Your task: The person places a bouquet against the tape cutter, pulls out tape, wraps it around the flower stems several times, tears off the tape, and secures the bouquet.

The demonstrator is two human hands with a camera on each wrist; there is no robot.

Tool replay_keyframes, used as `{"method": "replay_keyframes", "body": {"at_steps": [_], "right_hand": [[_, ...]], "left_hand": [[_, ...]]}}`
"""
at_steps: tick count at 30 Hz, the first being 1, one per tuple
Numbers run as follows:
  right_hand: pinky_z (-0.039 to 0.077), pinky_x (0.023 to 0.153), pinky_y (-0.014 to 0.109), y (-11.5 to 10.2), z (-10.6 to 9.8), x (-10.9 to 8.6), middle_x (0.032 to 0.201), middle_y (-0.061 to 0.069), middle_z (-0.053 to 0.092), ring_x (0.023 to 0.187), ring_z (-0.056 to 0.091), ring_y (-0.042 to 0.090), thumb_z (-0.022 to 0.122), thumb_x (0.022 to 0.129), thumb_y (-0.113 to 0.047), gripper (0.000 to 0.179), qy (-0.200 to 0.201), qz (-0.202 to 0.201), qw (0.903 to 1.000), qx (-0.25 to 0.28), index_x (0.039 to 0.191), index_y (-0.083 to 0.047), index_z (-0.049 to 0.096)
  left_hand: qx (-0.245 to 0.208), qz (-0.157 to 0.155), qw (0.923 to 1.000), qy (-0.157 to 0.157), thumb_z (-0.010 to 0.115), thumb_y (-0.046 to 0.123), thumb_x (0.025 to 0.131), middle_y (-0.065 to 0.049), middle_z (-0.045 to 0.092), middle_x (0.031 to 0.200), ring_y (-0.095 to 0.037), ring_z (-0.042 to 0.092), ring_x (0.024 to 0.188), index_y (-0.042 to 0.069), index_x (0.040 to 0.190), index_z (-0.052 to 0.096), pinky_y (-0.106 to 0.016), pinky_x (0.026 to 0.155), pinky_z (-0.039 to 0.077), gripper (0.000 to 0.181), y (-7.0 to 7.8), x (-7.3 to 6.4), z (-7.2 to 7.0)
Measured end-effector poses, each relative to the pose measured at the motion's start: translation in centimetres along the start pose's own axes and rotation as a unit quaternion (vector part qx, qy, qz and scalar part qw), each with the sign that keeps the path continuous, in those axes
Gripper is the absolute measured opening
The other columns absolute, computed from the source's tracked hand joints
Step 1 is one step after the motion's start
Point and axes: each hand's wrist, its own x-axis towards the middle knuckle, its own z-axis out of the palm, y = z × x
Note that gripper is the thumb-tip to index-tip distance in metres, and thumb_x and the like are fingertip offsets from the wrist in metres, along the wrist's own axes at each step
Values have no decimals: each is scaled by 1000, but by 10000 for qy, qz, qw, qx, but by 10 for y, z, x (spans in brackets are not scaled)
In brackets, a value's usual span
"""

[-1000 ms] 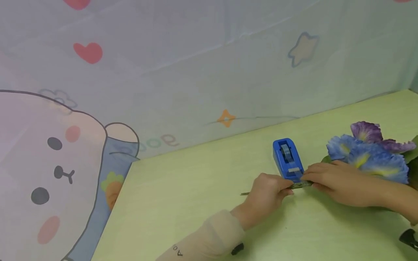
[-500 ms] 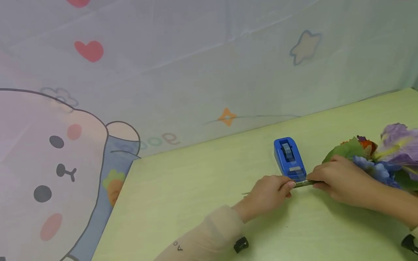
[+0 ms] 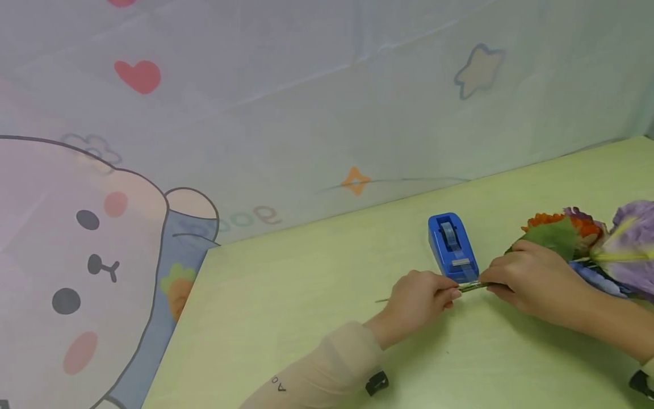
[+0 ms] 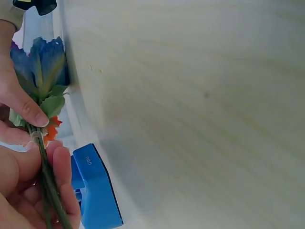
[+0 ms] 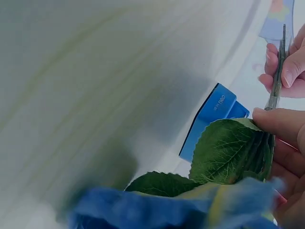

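Observation:
A bunch of artificial flowers is held level by both hands, its green stems in front of a blue tape dispenser. My left hand pinches the stems between thumb and fingers, and their thin ends stick out past it to the left. Close to the blooms, my right hand grips the same stems. Clear tape is wrapped round the stems between the hands, and a strip reaches back to the dispenser. Orange petals, a lilac flower and a blue flower show beyond the right hand.
The pale yellow-green table runs back to a printed cloth with hearts, a star and a cartoon bear. A black strap piece shows below the left sleeve.
The bunch has turned in the right hand: blue blooms faced up before, now orange and lilac ones do. The right hand has shifted slightly right. The dispenser has stayed put.

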Motion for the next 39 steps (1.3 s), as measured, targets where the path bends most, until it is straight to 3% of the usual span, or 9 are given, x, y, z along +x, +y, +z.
{"method": "replay_keyframes", "body": {"at_steps": [4,7,11,12,17,21,26,32,39], "right_hand": [[41,59,36,-1,0,1,64,-12,61,56,53,7,88,47,-9,32,2,64,10000,51,67,-20,65],[43,59,34,-1,0,2,66,-13,61,57,52,7,76,77,-34,18,-138,165,9998,29,69,-21,66],[44,61,33,-1,-2,6,73,-11,64,66,57,11,64,88,-35,20,-757,64,9970,-128,76,-19,69],[44,63,34,-1,-3,6,76,-10,64,70,59,12,72,82,-23,7,-1017,22,9947,-167,79,-18,69],[42,67,36,2,-5,9,88,-1,67,85,63,21,80,67,0,30,-1914,-181,9808,-335,91,-13,69],[36,59,30,6,-6,11,81,-7,66,72,61,13,78,69,-1,25,-2229,-135,9747,-117,88,-14,68],[24,58,27,9,-8,14,66,-20,53,54,38,-1,68,83,-7,18,-2754,429,9582,651,76,-21,59],[21,58,27,11,-9,13,58,-21,36,51,28,-2,64,88,-14,26,-2735,593,9554,941,69,-27,51],[26,51,21,13,-11,12,60,-20,40,49,28,-3,65,86,-10,19,-2523,749,9533,1480,73,-23,57]], "left_hand": [[153,10,9998,150,59,26,92,14,65,70,10,49,58,19,94,74,-7,51,35,18,-1,0,2],[169,159,9994,245,61,26,91,13,67,73,9,52,60,18,95,75,-5,52,35,17,-3,0,3],[116,424,9983,377,63,24,89,10,70,77,8,56,63,15,94,75,-4,57,37,16,-4,-1,4],[128,487,9978,420,63,23,89,9,70,79,7,57,65,14,94,75,-4,59,38,15,-5,-1,4],[401,680,9955,532,64,22,89,7,71,83,4,60,70,13,94,75,-5,63,40,15,-5,-2,3],[644,829,9930,544,63,23,89,7,70,83,3,61,70,14,94,75,-6,63,41,15,-4,-2,3],[879,1033,9889,614,63,24,89,8,70,82,3,61,71,15,93,74,-6,64,42,15,-3,-3,4],[824,1079,9885,672,64,24,88,8,70,83,4,61,70,15,94,75,-6,62,41,15,-3,-4,4],[713,1146,9880,745,65,24,87,8,70,85,5,61,73,15,95,75,-5,65,41,15,-3,-3,3]]}}
